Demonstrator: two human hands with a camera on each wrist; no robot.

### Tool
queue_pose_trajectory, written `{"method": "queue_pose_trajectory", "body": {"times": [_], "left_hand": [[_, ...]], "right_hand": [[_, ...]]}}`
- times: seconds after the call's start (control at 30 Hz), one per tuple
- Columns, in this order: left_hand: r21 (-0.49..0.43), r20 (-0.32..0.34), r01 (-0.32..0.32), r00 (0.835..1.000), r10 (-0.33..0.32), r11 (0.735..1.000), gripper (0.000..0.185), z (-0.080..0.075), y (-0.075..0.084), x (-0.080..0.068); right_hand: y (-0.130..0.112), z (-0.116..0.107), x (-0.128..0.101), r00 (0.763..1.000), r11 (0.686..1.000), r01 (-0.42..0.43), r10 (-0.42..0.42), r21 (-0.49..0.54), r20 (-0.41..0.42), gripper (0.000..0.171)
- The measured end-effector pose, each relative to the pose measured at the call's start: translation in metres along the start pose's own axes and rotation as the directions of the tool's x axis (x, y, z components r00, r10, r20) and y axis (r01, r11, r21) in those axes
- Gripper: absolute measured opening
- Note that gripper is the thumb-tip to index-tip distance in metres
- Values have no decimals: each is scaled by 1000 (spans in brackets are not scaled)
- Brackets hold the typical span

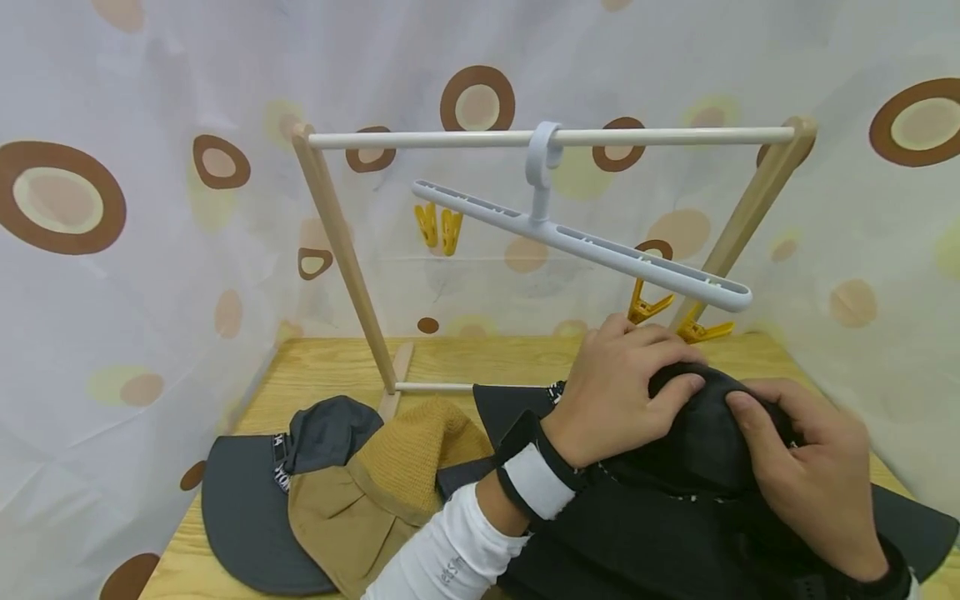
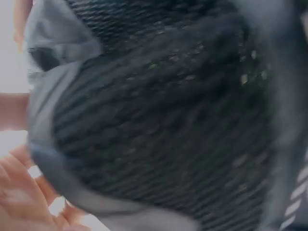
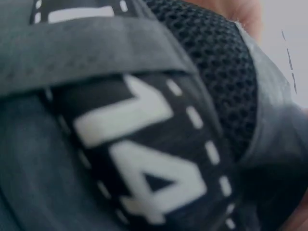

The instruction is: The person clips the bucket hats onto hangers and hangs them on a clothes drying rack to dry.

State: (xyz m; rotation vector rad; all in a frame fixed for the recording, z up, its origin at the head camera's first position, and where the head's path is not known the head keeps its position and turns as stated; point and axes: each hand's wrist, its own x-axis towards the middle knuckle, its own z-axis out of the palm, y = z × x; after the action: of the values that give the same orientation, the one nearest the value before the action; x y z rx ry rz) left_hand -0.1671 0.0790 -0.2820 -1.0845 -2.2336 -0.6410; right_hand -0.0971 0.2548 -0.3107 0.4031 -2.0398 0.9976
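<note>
So you've got both hands clamped on the black cap (image 1: 705,437): your left hand (image 1: 618,400) holds the crown from one side and your right hand (image 1: 817,467) grips it from the other, thumbs facing each other on top. It sits to the right in the head view, below the right half of the white hanger (image 1: 540,227), which is hooked on the rod of the wooden rack (image 1: 340,250). Two yellow clips (image 1: 426,225) hang under the hanger's left part, and two more (image 1: 703,332) are down by the right end, just beside your left fingers. Left of your arm, a tan hat (image 1: 345,508) overlaps a dark grey cap (image 1: 243,508) on the wood table (image 1: 337,358). Your wrist cams are basically all fabric: blurry mesh on the left, and a lettered band (image 3: 144,149) reading "14" plus mesh on the right.
</note>
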Motion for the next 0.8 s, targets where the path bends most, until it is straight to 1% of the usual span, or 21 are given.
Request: {"method": "queue_pose_trajectory", "body": {"times": [0.03,0.1,0.13,0.17,0.23,0.3,0.33,0.37,0.43,0.5,0.53,0.6,0.7,0.73,0.8], "left_hand": [[43,-25,-1,1000,2,999,18,-2,1,-1],[120,-49,8,999,-2,993,16,-6,3,-5],[131,-51,21,999,-14,991,15,-8,4,-7],[121,-48,40,998,-34,992,15,-10,5,-9],[65,-35,88,996,-86,994,16,-13,8,-13],[-30,-29,130,991,-131,991,17,-15,8,-17],[-83,-34,143,989,-146,986,17,-15,7,-18],[-127,-43,150,987,-157,980,17,-15,6,-18],[-212,-64,148,984,-165,966,17,-13,2,-19],[-280,-76,146,982,-174,949,16,-9,-3,-20],[-303,-79,147,981,-179,941,16,-8,-6,-21],[-355,-69,158,978,-195,922,15,-4,-9,-24],[-392,-56,166,977,-204,905,14,0,-12,-28],[-389,-57,165,978,-203,906,14,2,-13,-29],[-407,-57,165,977,-205,899,14,4,-13,-31]], "right_hand": [[-1,1,0,1000,1000,-2,2,-3,-5,12],[-3,4,0,1000,1000,0,0,-11,-4,12],[-5,5,0,1000,1000,-1,1,-17,6,12],[-6,5,0,1000,1000,1,-1,-22,17,11],[-7,6,1,999,1000,13,-12,-27,42,12],[-8,8,3,998,1000,18,-16,-25,58,12],[-8,8,4,998,1000,-2,3,-29,56,12],[-9,9,7,999,999,-27,29,-38,39,12],[-11,12,13,994,991,-104,102,-81,-26,16],[-13,16,20,977,970,-199,186,-137,-99,25],[-14,18,24,966,955,-244,224,-167,-128,29],[-14,22,31,950,931,-296,265,-213,-163,35],[-15,29,38,950,915,-310,287,-258,-127,40],[-16,32,39,952,912,-307,287,-271,-111,41],[-16,37,43,957,913,-290,275,-287,-92,42]]}}
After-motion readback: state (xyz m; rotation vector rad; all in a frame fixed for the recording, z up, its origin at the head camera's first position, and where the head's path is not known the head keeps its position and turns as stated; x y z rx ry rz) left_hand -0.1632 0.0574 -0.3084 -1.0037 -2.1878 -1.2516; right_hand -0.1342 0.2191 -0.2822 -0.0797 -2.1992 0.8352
